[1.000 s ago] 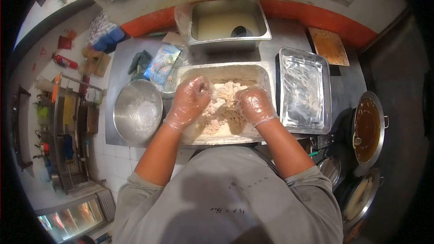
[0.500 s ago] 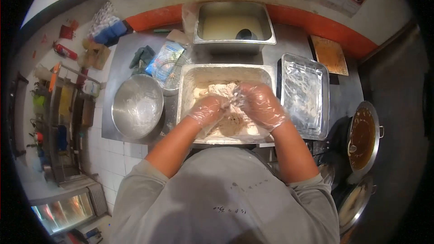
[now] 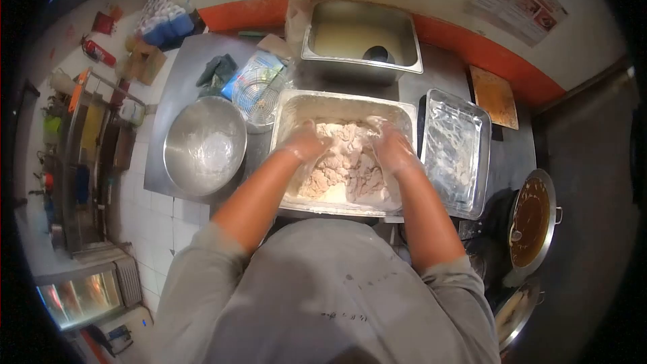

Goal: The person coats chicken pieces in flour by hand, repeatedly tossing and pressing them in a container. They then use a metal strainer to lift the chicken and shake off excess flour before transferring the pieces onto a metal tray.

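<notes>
A deep metal pan (image 3: 410, 111) in front of me holds white flour and lumpy flour-coated pieces (image 3: 350, 168) that look like meat. My left hand (image 3: 306, 141), in a clear plastic glove, dips into the left side of the pan. Its fingers are spread against the floured pieces and somewhat blurred. Opposite it, my right hand (image 3: 392, 147), gloved the same way, is at the right side with its fingers apart, touching the flour. Nothing is seen gripped in either hand; some fingertips are lost in the flour.
Left of the pan are a steel bowl (image 3: 205, 152), a wire strainer (image 3: 259, 98) and a dark cloth (image 3: 217, 73). Behind stands a pan of pale liquid (image 3: 337, 34) with a dark cup (image 3: 378, 54). A floury tray (image 3: 453, 152) and a wok of brown oil (image 3: 530, 219) are to the right.
My hands have moved apart from the middle of the pan, where they were together over a floured piece, and lowered to its two sides. The camera view has shifted slightly.
</notes>
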The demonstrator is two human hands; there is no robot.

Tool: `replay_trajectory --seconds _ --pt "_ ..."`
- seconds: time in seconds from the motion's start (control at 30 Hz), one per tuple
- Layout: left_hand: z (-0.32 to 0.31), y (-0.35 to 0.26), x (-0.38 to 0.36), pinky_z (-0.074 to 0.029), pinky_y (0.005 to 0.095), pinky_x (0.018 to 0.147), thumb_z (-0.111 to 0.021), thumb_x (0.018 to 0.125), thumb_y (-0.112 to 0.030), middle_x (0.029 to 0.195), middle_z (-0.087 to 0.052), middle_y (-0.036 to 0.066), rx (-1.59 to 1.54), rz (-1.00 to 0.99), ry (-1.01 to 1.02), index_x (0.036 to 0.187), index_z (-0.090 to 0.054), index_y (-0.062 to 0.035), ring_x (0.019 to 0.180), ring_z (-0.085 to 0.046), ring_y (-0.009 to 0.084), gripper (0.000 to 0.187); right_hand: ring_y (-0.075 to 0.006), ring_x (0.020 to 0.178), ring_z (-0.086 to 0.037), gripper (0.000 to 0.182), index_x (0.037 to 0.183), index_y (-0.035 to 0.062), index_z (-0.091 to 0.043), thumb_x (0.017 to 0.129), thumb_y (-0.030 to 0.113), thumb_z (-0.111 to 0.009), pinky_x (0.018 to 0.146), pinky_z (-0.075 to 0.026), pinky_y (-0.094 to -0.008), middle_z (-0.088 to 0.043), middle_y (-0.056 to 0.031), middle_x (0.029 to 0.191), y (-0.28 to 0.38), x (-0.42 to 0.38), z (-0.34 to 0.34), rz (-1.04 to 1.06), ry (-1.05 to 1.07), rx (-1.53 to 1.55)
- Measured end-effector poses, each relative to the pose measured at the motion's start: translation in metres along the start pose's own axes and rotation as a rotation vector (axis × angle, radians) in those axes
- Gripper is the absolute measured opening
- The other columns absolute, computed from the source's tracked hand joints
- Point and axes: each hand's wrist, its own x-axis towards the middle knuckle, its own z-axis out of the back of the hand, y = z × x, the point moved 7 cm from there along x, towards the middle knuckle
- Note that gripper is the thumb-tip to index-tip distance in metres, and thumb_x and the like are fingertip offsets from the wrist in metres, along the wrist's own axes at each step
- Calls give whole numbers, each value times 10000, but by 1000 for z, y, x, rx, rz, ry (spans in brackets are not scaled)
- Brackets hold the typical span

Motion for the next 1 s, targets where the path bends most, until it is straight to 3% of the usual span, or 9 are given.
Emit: replay_trajectory --seconds 0.13,0.17,0.37,0.43,0.6,0.7,0.83,0.93,1.0 --pt "-34 3 47 -443 415 1104 -616 908 -382 1430 -528 287 6 135 -92 1452 -448 61 1267 -577 413 721 -435 1294 -551 849 1450 -127 -366 870 378 -727 1098 -450 -412 -529 -330 1404 -24 45 -56 -298 75 -132" --pt "-55 -10 60 -411 419 1131 -570 946 -390 1464 -480 303 251 -69 16 1431 -512 0 1336 -509 419 624 -450 1282 -556 894 1434 -158 -358 834 366 -765 1092 -455 -412 -518 -349 1402 -14 40 -58 -373 121 -128" --pt "-44 -45 32 -404 447 1131 -514 998 -378 1501 -431 317 461 -417 108 1357 -633 -88 1390 -454 435 476 -384 1195 -629 743 1343 -26 -563 732 284 -852 1014 -503 -427 -642 -270 1269 -3 50 -67 -21 128 8" --pt "-18 -28 20 -368 425 1160 -527 993 -423 1508 -436 300 -318 -198 12 1385 -586 -51 1396 -453 414 544 -355 1176 -641 685 1325 -8 -586 742 236 -848 1002 -508 -411 -657 -248 1253 -31 55 -64 58 14 -4" --pt "-9 2 35 -363 379 1149 -550 979 -485 1440 -508 302 266 -517 13 1449 -451 77 1342 -510 372 739 -337 1165 -647 550 1288 -15 -620 789 122 -806 994 -511 -375 -671 -244 1219 -41 10 -24 4 -148 284" --pt "28 -8 -12 -423 413 1090 -478 1026 -446 1367 -581 269 51 -333 -81 1332 -587 33 1249 -581 362 579 -209 1111 -653 448 1273 22 -636 835 -66 -665 937 -528 -320 -690 -163 1217 -48 8 -27 167 -204 337" --pt "-1 -9 -23 -465 443 1033 -638 939 -182 1232 -637 255 -545 -473 -19 1315 -569 31 1159 -628 360 438 -252 1110 -666 405 1240 -24 -628 838 -68 -602 926 -542 -357 -688 -206 1200 -25 -5 -18 78 -99 701" --pt "-26 6 -20 -428 427 1085 -664 872 -248 1342 -536 354 69 -303 -114 1531 -278 82 1274 -530 431 831 -393 1350 -506 633 1407 -122 -453 886 167 -664 1146 -403 -399 -536 -319 1379 -20 -11 -37 -61 127 -61" --pt "-48 15 -31 -411 412 1115 -714 846 -311 1406 -480 364 192 -171 69 1564 -193 59 1331 -495 423 961 -412 1283 -556 610 1370 -133 -477 859 156 -644 1092 -446 -400 -570 -341 1317 -12 -21 -56 -83 218 -247"
